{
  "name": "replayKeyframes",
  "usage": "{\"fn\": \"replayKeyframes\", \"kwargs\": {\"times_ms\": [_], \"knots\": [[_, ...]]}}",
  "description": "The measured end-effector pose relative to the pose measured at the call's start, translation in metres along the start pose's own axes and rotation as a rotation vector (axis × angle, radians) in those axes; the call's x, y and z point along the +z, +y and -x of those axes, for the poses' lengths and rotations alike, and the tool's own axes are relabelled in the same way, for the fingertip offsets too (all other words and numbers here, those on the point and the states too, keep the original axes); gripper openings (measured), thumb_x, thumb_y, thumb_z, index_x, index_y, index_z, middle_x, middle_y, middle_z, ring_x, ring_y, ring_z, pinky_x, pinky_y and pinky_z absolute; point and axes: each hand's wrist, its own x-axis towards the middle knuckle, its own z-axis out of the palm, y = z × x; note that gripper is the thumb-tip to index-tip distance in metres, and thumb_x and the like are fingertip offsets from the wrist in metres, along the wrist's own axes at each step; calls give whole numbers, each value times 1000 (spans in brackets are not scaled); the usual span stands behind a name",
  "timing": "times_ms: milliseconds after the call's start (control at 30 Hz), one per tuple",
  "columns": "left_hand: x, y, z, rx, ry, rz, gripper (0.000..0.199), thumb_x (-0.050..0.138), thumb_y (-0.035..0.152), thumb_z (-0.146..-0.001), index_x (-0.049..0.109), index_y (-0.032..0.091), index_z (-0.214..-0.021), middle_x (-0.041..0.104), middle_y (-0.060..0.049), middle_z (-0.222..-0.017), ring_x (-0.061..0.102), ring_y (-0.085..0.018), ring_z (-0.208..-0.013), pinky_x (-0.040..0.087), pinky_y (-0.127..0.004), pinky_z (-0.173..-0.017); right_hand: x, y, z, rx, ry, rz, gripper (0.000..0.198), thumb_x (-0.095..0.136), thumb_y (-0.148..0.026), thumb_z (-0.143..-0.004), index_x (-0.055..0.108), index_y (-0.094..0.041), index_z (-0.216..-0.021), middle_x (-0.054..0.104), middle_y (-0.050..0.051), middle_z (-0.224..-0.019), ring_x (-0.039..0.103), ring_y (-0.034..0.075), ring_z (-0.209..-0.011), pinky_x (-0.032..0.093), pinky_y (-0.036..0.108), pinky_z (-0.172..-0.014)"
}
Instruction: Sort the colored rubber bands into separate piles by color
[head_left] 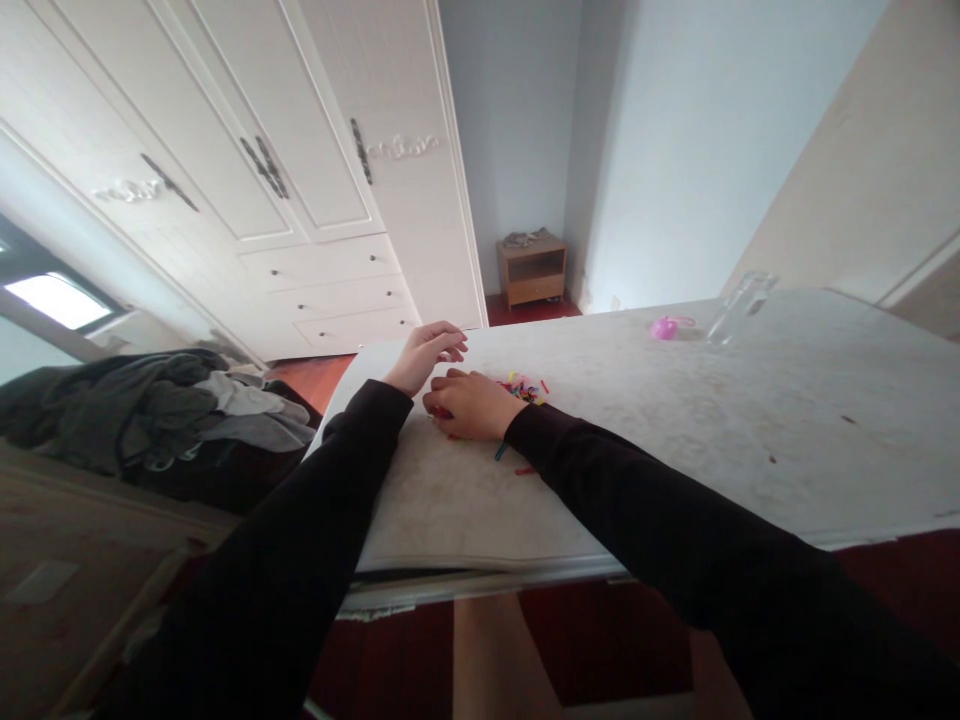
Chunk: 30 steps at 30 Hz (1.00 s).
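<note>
On the white marbled table [645, 440] lies a loose pile of small coloured strips [527, 388], in red, yellow, blue, green and pink. My right hand [480, 405] rests palm down over the near left part of the pile. Its fingers curl around some red pieces, and the palm hides others. A teal strip [501, 452] and a red strip [525, 471] lie apart on its near side. Just beyond it, my left hand [429, 357] hovers near the table's left edge with fingers loosely bent and apart, nothing visible in them.
A clear plastic bottle or jar [739, 308] lies at the far right, beside a pink lid with a loop [664, 328]. Dark clothes [150, 410] are heaped left of the table. A white wardrobe [322, 200] and a small wooden nightstand [534, 270] stand beyond.
</note>
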Motion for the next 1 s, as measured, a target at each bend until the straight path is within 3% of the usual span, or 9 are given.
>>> {"fn": "replayKeyframes", "kwargs": {"times_ms": [100, 200, 367, 500, 600, 700, 833, 933, 1000], "knots": [[-1, -2, 0, -6, -5, -4, 21, 75, 38, -72, 72, 18, -77, 71, -5, -74, 64, -17, -66, 45, -32, -65, -9, 5, 6, -3, 15, -58, 4, 67, -17, -90, 71, -19, -90, 72, 10, -106, 63, 25, -100, 47, 37, -87], [-3, -4, 0, 2, -11, 8, 20, 76, 37, -72, 73, 18, -78, 71, -5, -75, 62, -17, -68, 45, -31, -66, -19, 16, 16, 55, 127, -171, 5, 68, -12, -84, 68, -17, -83, 70, 8, -97, 62, 22, -89, 46, 35, -83], [-2, -3, 3, 19, -46, 36, 16, 76, 32, -71, 72, 17, -75, 68, -3, -75, 60, -15, -69, 44, -28, -66, -29, 36, 32, 74, 359, -393, 15, 70, -12, -82, 69, -17, -96, 71, 6, -100, 64, 19, -88, 50, 34, -85], [-2, -2, 4, 19, -66, 37, 15, 75, 31, -71, 71, 17, -75, 67, -1, -73, 63, -14, -69, 46, -27, -67, -38, 42, 37, 87, 353, -527, 20, 71, -18, -86, 68, -17, -106, 73, 7, -107, 67, 18, -88, 54, 34, -82], [-3, -3, 3, 13, -73, 16, 16, 75, 31, -71, 72, 17, -78, 70, -1, -75, 64, -14, -68, 47, -27, -67, -49, 54, 45, 101, 326, -524, 23, 71, -29, -91, 70, -17, -111, 74, 9, -114, 69, 22, -98, 56, 41, -91], [-4, -5, 2, 4, -70, -11, 17, 75, 32, -72, 72, 17, -80, 72, -2, -76, 65, -14, -67, 48, -27, -68, -53, 82, 65, 98, 161, -460, 60, 88, -49, -78, 70, -23, -129, 70, 11, -133, 65, 32, -123, 52, 53, -109], [-3, -6, 1, 2, -66, -29, 18, 73, 33, -75, 71, 17, -80, 73, -3, -77, 66, -13, -67, 49, -27, -69, -38, 109, 94, 133, -64, -394, 129, 102, -59, -50, 44, -32, -162, 53, 12, -157, 50, 40, -146, 41, 58, -124], [-1, -6, 0, -2, -77, -32, 17, 72, 32, -76, 71, 16, -81, 72, -3, -76, 67, -13, -66, 49, -27, -68, -21, 98, 100, 49, -104, -397, 145, 104, -60, -44, 33, -35, -168, 44, 11, -166, 43, 41, -152, 35, 58, -128], [-1, -6, 0, 0, -84, -30, 15, 72, 31, -76, 71, 16, -80, 72, -3, -75, 67, -13, -65, 49, -27, -67, -14, 80, 96, 40, -85, -380, 141, 104, -58, -43, 37, -40, -166, 45, 8, -166, 42, 43, -151, 34, 63, -126]]}}
